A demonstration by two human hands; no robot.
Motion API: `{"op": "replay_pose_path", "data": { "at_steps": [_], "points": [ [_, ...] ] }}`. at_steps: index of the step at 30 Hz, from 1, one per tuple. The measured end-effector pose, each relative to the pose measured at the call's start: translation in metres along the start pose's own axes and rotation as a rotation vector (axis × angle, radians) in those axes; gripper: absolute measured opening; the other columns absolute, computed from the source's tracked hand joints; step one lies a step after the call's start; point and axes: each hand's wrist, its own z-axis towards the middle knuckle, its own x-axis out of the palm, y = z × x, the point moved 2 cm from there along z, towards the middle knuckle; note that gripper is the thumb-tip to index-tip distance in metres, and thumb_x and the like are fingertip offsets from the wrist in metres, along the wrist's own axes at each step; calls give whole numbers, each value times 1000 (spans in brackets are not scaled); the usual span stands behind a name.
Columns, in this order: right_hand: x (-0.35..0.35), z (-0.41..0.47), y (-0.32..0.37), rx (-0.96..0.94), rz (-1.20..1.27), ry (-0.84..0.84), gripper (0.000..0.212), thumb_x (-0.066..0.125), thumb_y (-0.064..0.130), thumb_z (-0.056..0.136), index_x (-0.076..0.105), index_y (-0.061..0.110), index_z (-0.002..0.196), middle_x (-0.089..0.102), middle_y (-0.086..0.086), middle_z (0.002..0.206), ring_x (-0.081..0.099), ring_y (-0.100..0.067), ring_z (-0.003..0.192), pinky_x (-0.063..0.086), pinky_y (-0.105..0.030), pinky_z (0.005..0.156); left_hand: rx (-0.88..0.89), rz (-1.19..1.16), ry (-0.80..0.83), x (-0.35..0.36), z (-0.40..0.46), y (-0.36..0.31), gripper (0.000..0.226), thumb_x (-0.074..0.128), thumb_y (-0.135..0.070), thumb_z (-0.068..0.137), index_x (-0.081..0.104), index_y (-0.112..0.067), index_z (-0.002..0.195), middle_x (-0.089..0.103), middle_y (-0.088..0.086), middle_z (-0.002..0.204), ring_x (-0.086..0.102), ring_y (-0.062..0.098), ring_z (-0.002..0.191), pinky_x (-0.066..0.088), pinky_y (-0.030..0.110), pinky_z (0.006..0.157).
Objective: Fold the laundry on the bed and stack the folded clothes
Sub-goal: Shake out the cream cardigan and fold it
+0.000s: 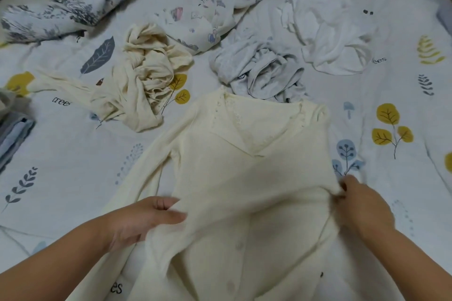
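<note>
Both hands grip the cream cardigan (247, 178) at the near centre of the bed (61, 178): left hand (146, 217) holds its left edge, right hand (362, 205) pinches the right. We judge folding has just begun; next, fold the sides inward. Unfolded clothes (259, 71) lie far; a folded stack (12, 134) sits left.

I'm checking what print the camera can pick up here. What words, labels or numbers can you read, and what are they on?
"trees" on the bedsheet, left of the crumpled cream top.
"ees" on the sheet by the white garment, which hides the start of the word.
"es" on the sheet at the bottom, cut off by the cream cardigan.
No label or number on any garment is readable.
</note>
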Motion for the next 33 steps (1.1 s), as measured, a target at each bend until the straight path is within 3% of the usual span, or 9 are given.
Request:
{"op": "replay_pose_path", "data": {
  "at_steps": [3, 7, 10, 13, 16, 18, 23, 27, 33],
  "points": [
    [2, -3, 8, -48, -136, -197, 29, 61, 10, 81, 52, 3, 107, 53, -22, 99, 50, -37, 92, 38, -41, 69, -21, 29, 9, 4, 1, 4, 46, 80, -11, 69, 67, -8, 113, 68, 14, 112, 64, 27, 105, 53, 28, 85],
    [7, -19, 58, -493, -245, -382, 41, 81, -2, 42, 61, 1, 77, 53, -17, 69, 54, -34, 63, 42, -39, 55, -47, 9, -4, 2, -1, 7, 40, 74, -10, 76, 65, -10, 115, 69, 13, 112, 66, 25, 99, 54, 32, 84],
    [2, -10, 59, -634, -312, -386, 43, 84, -2, 31, 62, 1, 69, 55, -17, 60, 56, -34, 53, 44, -39, 48, -36, 25, 32, 3, -3, 8, 36, 67, -16, 77, 66, -9, 112, 69, 11, 103, 67, 14, 76, 54, 24, 63],
    [-17, 8, 31, -391, -322, -338, 32, 73, -7, 56, 62, -2, 85, 57, -22, 72, 55, -38, 65, 38, -38, 54, -12, 169, 48, 3, -4, 8, 31, 68, -27, 75, 65, -10, 101, 50, 10, 84, 44, 4, 50, 34, 16, 49],
    [-19, 18, 6, -146, -359, -179, 31, 54, 10, 84, 46, 4, 114, 51, -18, 102, 48, -35, 94, 34, -38, 68, 11, 290, 190, 3, -5, 15, 12, 71, -18, 81, 68, -9, 89, 60, 4, 86, 57, 10, 74, 45, 21, 70],
    [-18, 11, 7, 15, -135, -102, 45, 60, 22, 82, 37, 5, 117, 44, -20, 110, 44, -37, 103, 39, -43, 77, 15, 466, 149, 1, -2, 23, 16, 69, -22, 81, 57, -21, 70, 50, -1, 79, 46, 10, 74, 35, 21, 71],
    [7, -27, 23, 253, 218, 82, 85, 67, 43, 75, 16, 11, 135, 37, -22, 127, 47, -43, 112, 38, -43, 82, -30, 1006, 7, 4, 5, 31, 29, 50, -33, 93, 35, -25, 70, 38, -9, 73, 34, 8, 61, 29, 20, 58],
    [41, -54, 26, 286, 254, 283, 93, 59, 30, 85, -9, 12, 146, 29, -24, 143, 41, -39, 125, 32, -42, 103, 40, 1417, -144, 18, 1, 16, 31, 48, -37, 92, 31, -26, 68, 39, -10, 71, 43, 7, 65, 30, 20, 56],
    [26, -66, -12, 160, 469, 209, 74, 59, -3, 78, 26, 13, 143, 58, -12, 106, 54, -24, 81, 42, -32, 71, 272, 1449, -343, 47, 12, -2, 32, 45, -25, 92, 28, -25, 66, 33, -10, 67, 46, 14, 76, 32, 22, 60]
  ]
}}
